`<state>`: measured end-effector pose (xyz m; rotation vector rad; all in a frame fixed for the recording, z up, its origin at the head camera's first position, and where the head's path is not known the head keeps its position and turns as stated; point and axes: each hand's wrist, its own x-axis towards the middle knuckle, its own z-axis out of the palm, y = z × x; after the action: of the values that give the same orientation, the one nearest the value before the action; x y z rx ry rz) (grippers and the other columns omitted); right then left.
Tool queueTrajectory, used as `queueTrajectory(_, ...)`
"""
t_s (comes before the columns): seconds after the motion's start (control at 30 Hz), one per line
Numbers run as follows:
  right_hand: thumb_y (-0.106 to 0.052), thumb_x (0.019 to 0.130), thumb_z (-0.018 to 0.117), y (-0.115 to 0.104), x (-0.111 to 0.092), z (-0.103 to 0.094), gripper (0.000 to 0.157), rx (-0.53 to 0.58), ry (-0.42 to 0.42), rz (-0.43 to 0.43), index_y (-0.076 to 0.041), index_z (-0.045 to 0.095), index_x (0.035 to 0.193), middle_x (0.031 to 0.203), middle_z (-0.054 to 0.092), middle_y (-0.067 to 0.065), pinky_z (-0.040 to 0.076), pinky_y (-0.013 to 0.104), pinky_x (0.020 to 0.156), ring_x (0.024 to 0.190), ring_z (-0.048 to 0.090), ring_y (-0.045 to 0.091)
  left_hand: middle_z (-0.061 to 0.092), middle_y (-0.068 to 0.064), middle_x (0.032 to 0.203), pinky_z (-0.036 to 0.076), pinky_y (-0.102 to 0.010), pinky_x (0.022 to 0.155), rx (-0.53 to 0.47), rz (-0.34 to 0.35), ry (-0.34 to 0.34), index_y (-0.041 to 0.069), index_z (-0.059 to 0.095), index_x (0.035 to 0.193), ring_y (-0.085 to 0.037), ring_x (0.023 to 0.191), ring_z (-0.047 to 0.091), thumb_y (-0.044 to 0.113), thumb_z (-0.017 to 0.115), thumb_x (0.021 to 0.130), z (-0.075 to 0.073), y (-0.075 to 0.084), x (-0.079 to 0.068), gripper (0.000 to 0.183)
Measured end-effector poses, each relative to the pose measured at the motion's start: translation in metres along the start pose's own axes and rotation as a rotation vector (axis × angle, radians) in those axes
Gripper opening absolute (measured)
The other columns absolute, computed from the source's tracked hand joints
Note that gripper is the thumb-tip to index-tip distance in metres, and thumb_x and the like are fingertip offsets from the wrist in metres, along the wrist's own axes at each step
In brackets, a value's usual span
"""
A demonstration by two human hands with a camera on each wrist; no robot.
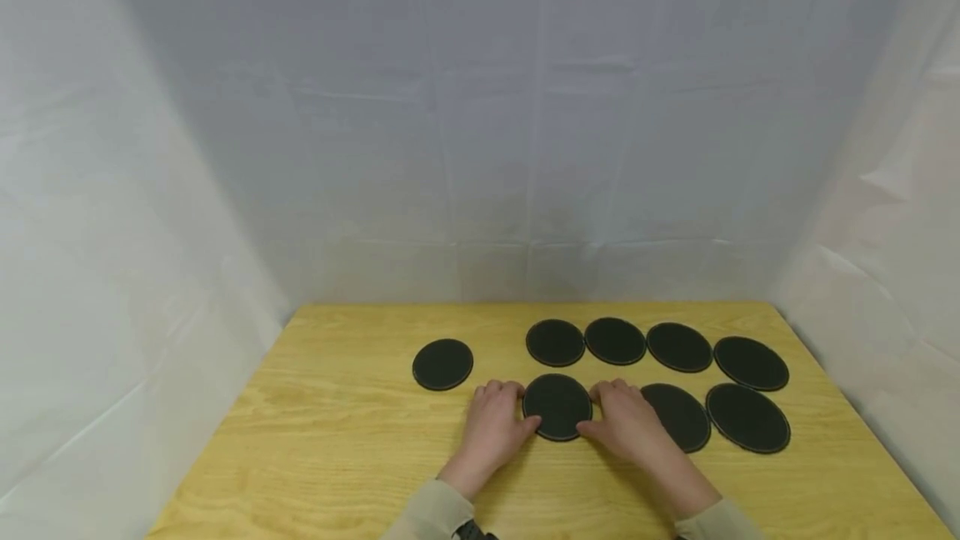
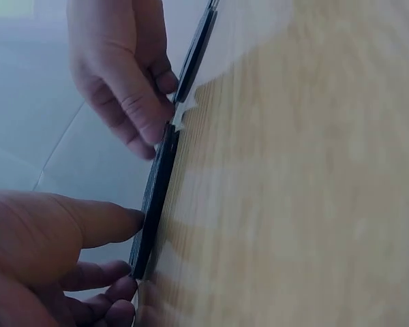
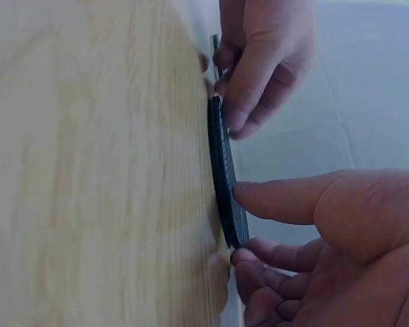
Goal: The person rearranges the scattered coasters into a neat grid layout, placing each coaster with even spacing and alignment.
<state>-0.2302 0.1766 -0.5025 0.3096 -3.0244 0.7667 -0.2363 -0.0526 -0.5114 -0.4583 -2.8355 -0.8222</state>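
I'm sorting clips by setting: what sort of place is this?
Probably a makeshift recording booth: white sheeting stands on three sides of a wood-grain table set with round black coasters.

Round black disc [image 1: 557,408], stitched-edged, seemingly flat on table [image 1: 330,423]

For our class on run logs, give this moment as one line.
left hand: grips black disc at left edge | right hand: grips same disc at right edge | other discs: seven, lying on table
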Motion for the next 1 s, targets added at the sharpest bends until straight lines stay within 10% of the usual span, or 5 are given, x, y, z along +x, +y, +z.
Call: queueTrajectory(1.0,-0.026,0.096,0.088,0.014,0.011,0.015,0.035,0.124,0.011,0.093,-0.006,0.07,0.119,0.096,0.068,-0.004,0.055,0.043,0.078,0.084,0.064,0.015,0.072,-0.015,0.103,0.053,-0.051,0.089,0.049,-0.039,0.042,0.001,0.073,0.114,-0.033,0.097,0.065,0.031,0.098,0.086,0.002,0.003,-0.002,0.048)
